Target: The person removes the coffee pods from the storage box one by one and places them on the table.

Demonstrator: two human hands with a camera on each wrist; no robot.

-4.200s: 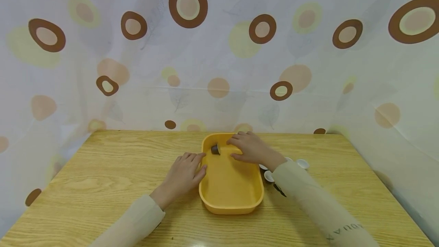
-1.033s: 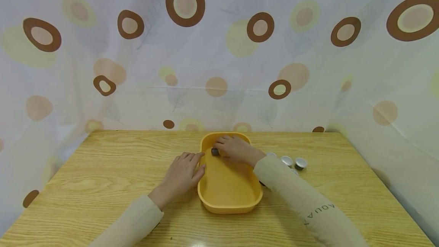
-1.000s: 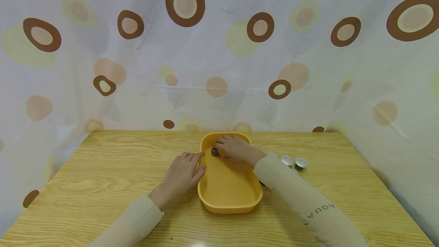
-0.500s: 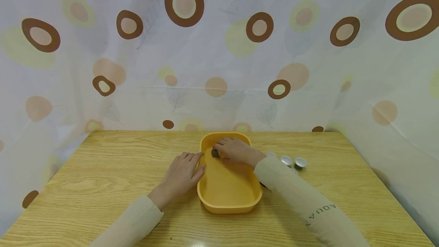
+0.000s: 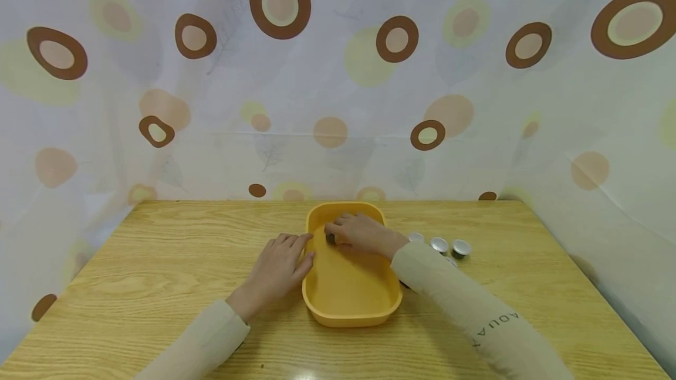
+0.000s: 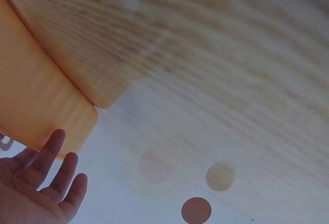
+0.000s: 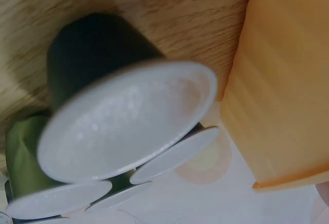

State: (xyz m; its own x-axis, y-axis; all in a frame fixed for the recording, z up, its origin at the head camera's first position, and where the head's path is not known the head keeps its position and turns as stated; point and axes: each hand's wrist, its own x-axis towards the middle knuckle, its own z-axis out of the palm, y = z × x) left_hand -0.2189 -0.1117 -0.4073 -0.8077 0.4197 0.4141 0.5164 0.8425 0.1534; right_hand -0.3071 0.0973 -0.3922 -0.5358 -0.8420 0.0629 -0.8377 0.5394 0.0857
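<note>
In the head view, my right hand (image 5: 361,233) reaches inside the yellow tray (image 5: 348,316), near its far end. Its fingers pinch a dark coffee capsule (image 5: 330,238), mostly hidden beneath them. My left hand (image 5: 277,265) lies at the tray's left side, its fingertips and thumb touching the rim. The left wrist view shows the left fingers (image 6: 64,175) loosely extended by the tray wall (image 6: 41,85). Close up in the right wrist view stands a dark green capsule (image 7: 97,54) with a pale lid, outside the tray.
Several pale-lidded capsules stand on the wooden table (image 5: 174,263) right of the tray, among them one furthest right (image 5: 461,248); my right sleeve (image 5: 465,304) covers part of the group. A patterned cloth (image 5: 333,87) hangs behind and beside the table.
Over four seconds my right hand has moved left across the tray and closed its fingers on the dark capsule. In the last second the capsule has become more covered. The left hand stays put.
</note>
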